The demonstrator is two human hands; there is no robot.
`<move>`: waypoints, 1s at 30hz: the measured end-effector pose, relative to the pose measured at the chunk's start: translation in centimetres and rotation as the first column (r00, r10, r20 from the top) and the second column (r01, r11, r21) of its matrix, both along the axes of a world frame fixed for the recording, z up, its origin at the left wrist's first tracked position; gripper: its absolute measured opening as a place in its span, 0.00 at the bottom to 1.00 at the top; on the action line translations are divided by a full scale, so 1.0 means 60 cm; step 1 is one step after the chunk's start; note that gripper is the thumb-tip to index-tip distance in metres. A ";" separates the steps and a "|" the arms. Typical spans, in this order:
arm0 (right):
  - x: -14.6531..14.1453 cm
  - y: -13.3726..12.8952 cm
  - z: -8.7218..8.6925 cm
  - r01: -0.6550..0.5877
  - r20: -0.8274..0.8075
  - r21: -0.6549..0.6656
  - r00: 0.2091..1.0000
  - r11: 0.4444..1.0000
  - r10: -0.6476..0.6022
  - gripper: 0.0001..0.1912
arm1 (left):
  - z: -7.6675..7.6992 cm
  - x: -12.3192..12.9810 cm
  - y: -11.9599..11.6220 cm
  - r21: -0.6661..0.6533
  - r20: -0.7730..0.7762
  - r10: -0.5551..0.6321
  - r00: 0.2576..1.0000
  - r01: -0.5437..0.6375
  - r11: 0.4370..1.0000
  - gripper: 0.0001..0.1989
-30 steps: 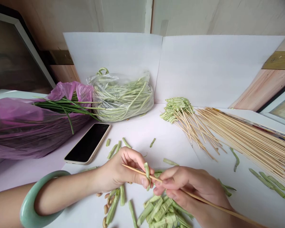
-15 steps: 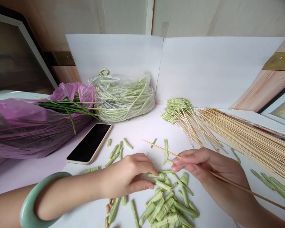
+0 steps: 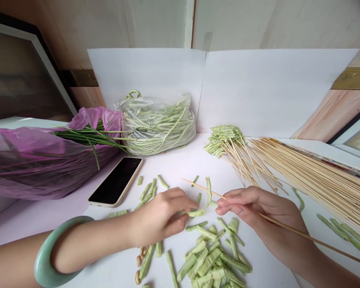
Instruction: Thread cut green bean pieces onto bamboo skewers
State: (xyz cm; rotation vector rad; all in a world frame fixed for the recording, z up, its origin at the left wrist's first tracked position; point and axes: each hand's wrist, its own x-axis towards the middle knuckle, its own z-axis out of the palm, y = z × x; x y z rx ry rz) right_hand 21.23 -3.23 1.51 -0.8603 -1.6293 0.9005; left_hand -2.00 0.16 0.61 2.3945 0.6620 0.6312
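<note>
Right hand (image 3: pixel 252 208): fingertips pinching thin pale wooden skewer (image 3: pixel 288 228), one short light-green bean piece (image 3: pixel 209 192) threaded near its tip. Left hand (image 3: pixel 165 218): thumb and fingers pinching another cut green piece (image 3: pixel 195 213). Loose pile of cut green bean pieces (image 3: pixel 208 260) just below, on white table (image 3: pixel 174 164).

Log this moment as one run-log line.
right hand: holds skewer, one bean piece threaded | left hand: fingers on another bean piece | beside: bean pile, phone
</note>
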 end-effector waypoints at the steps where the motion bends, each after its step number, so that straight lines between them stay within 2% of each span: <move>1: 0.002 0.001 -0.001 0.020 0.010 -0.001 1.000 1.000 -0.020 0.06 | -0.001 0.000 0.001 -0.051 0.037 0.058 0.998 -0.056 0.997 0.15; 3: 0.005 0.004 -0.002 0.064 0.030 0.000 0.997 0.998 -0.064 0.05 | -0.005 0.001 0.006 -0.207 0.126 0.191 0.973 -0.163 0.965 0.13; 5: 0.007 0.006 -0.004 0.100 0.039 -0.005 0.994 0.995 -0.100 0.04 | -0.010 0.004 0.013 -0.397 0.255 0.315 0.914 -0.198 0.896 0.09; 7: 0.008 0.008 -0.005 0.095 0.041 -0.013 0.995 0.995 -0.094 0.05 | -0.013 0.006 0.020 -0.563 0.349 0.413 0.841 -0.164 0.810 0.05; 9: 0.008 0.010 -0.008 0.048 0.044 -0.015 0.998 0.999 -0.047 0.05 | -0.015 0.009 0.025 -0.669 0.420 0.477 0.772 -0.091 0.737 0.03; 11: 0.008 0.010 -0.010 0.003 0.039 -0.022 0.999 1.000 -0.002 0.05 | -0.015 0.010 0.027 -0.730 0.463 0.514 0.722 -0.018 0.683 0.03; 13: 0.008 0.010 -0.013 -0.016 0.035 -0.037 0.999 0.999 0.018 0.05 | -0.014 0.011 0.027 -0.759 0.476 0.524 0.706 0.029 0.650 0.02; 19: 0.008 0.008 -0.017 -0.001 0.066 -0.093 0.998 0.996 0.007 0.04 | -0.009 0.012 0.024 -0.761 0.474 0.491 0.731 0.060 0.646 0.04; 30: 0.006 0.007 -0.018 -0.001 0.056 -0.141 0.998 0.990 0.009 0.04 | -0.014 0.010 0.023 -0.770 0.488 0.481 0.728 0.099 0.631 0.08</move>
